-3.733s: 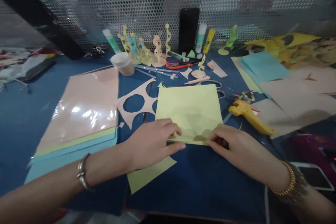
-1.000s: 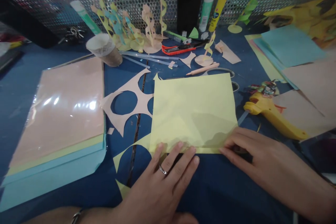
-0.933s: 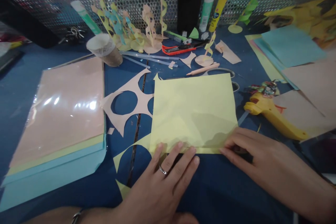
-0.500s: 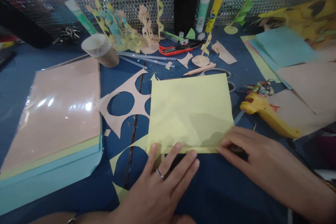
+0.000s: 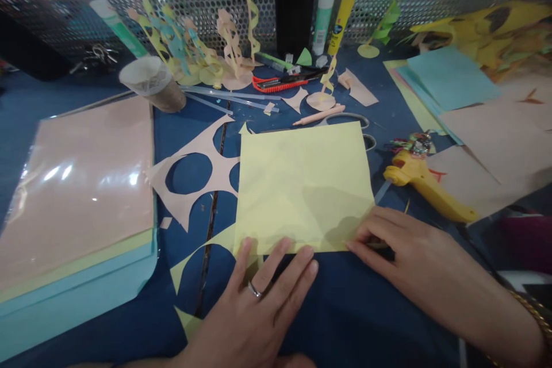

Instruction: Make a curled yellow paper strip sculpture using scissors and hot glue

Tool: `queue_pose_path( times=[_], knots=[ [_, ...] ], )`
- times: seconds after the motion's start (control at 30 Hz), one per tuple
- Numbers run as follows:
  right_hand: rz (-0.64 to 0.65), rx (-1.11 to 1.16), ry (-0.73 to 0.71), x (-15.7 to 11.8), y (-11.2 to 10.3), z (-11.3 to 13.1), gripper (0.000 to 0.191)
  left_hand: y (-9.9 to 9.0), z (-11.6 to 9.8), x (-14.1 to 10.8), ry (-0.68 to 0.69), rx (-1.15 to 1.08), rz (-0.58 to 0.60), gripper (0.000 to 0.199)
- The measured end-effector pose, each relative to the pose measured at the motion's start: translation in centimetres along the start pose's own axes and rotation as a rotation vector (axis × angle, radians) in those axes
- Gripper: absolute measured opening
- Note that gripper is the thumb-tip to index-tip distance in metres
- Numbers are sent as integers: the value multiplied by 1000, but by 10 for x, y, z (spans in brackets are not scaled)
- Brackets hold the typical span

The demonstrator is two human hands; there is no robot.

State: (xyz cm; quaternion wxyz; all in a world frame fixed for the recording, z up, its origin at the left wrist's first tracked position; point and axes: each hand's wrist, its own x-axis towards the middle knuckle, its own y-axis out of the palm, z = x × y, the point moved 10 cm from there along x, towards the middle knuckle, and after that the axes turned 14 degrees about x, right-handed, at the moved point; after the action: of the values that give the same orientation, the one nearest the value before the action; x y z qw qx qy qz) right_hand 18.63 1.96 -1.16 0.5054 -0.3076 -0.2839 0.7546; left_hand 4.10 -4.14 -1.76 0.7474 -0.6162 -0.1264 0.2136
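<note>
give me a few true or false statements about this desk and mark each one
The left hand wears a ring: true.
The right hand rests on the peach cutout with round holes: false, it is at the lower right corner of the yellow sheet.
The yellow glue gun is in the left hand: false, it lies to the right of the sheet, not held.
The scissors handles show beyond the sheet's far edge: true.

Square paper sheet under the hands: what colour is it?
The square paper sheet is pale yellow, shown best in the head view.
</note>
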Motion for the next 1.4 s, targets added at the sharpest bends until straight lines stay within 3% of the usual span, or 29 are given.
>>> queue_pose_path(
  times=[0.17, 0.3, 0.37, 0.47, 0.57, 0.67, 1.07, 1.4],
  knots=[
    [-22, -88, -62, -6, -11, 5, 28, -1, -1, 1, -20, -4, 11, 69],
    [-306, -122, -249, -39, -44, 40, 15, -2, 0, 2, -41, 8, 13, 69],
    [-379, -123, -434, -55, -39, 67, 16, -2, 0, 3, -34, 12, 7, 67],
    [-303, -239, -516, -55, -1, 85, 30, -2, 1, 3, -30, -3, -6, 66],
    [-295, -332, -474, -45, 23, 84, 36, -2, 1, 2, -13, -10, -25, 68],
    [-318, -378, -451, -41, 29, 81, 39, -2, 1, 3, -9, -5, -27, 67],
    [-339, -441, -423, -44, 28, 81, 42, -2, 3, -1, -20, -3, -50, 64],
    [-262, -559, -370, -71, 10, 45, 39, -2, 1, 0, -64, 12, -64, 67]
  ],
)
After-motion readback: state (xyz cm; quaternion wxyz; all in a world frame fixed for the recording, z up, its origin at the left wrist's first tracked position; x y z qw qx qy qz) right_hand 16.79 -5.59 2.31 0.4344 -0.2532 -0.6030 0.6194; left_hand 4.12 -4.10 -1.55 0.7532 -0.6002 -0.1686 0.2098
